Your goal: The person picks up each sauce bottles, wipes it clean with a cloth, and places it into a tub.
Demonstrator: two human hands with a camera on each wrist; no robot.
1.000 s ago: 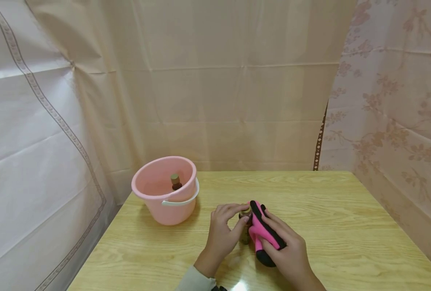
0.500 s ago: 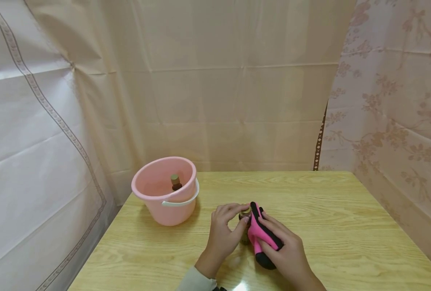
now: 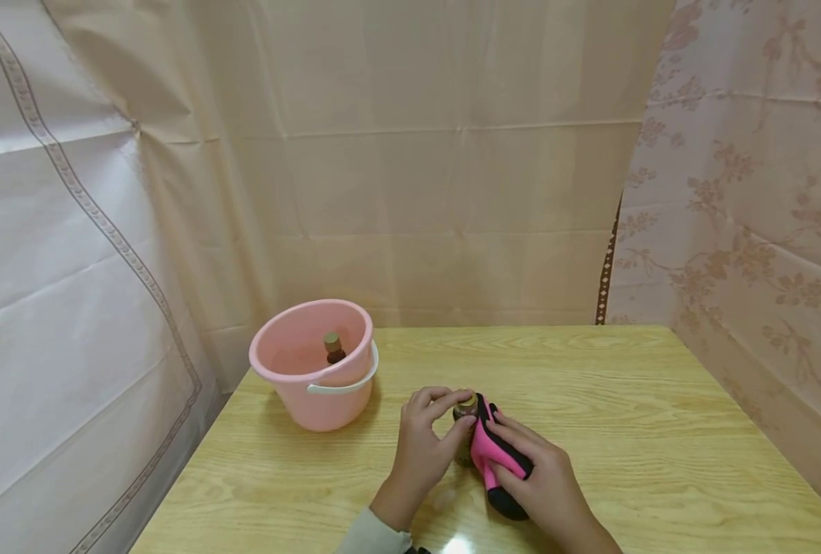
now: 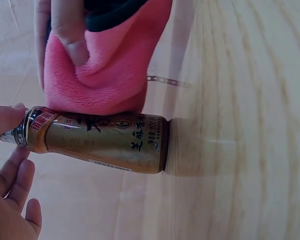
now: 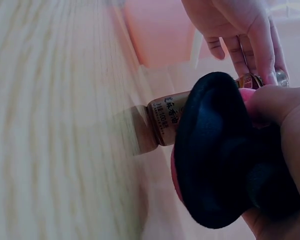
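Observation:
A small sesame oil bottle (image 4: 105, 140) with a gold label and gold cap stands upright on the table. My left hand (image 3: 424, 442) pinches its neck between thumb and fingers, just below the cap. My right hand (image 3: 545, 473) grips a pink fleecy cleaning pad (image 3: 486, 450) with a black back and edges. In the left wrist view the pad's pink side touches the bottle's body. From the right wrist, the black back (image 5: 210, 150) hides the bottle's middle, while its lower end (image 5: 165, 115) shows.
A pink bucket (image 3: 306, 381) with a white handle stands on the left of the wooden table (image 3: 625, 408). Inside it shows a dark bottle with a gold-brown cap (image 3: 332, 342). Curtains (image 3: 438, 177) hang behind the table and on both sides.
My right hand has brought the pad slightly down and toward me along the bottle, so the gold cap shows more fully. My left hand keeps its hold on the neck.

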